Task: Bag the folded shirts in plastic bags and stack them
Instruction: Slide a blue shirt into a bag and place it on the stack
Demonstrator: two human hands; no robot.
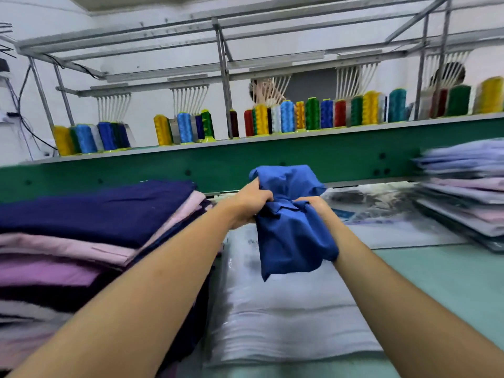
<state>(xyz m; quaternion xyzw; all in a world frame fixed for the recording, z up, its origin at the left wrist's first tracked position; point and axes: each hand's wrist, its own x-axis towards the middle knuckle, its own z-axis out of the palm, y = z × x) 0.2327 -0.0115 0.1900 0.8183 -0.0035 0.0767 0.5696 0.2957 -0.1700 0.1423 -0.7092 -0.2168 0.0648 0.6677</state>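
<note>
Both grips are closed tight on a bunched blue shirt (291, 230): the left hand (252, 203) clutches its left side, the right hand (313, 204) its right, fingers curled into the cloth. The shirt hangs in the air above a stack of plastic bags (286, 317) lying on the pale green tabletop (436, 282). Left of the arms sits a pile of folded shirts (95, 214) in navy, pink and purple. At the right edge stands a blurred stack of bagged shirts (463, 192). Behind, a green beam (218, 165) carries rows of coloured thread spools (286, 117).
</note>
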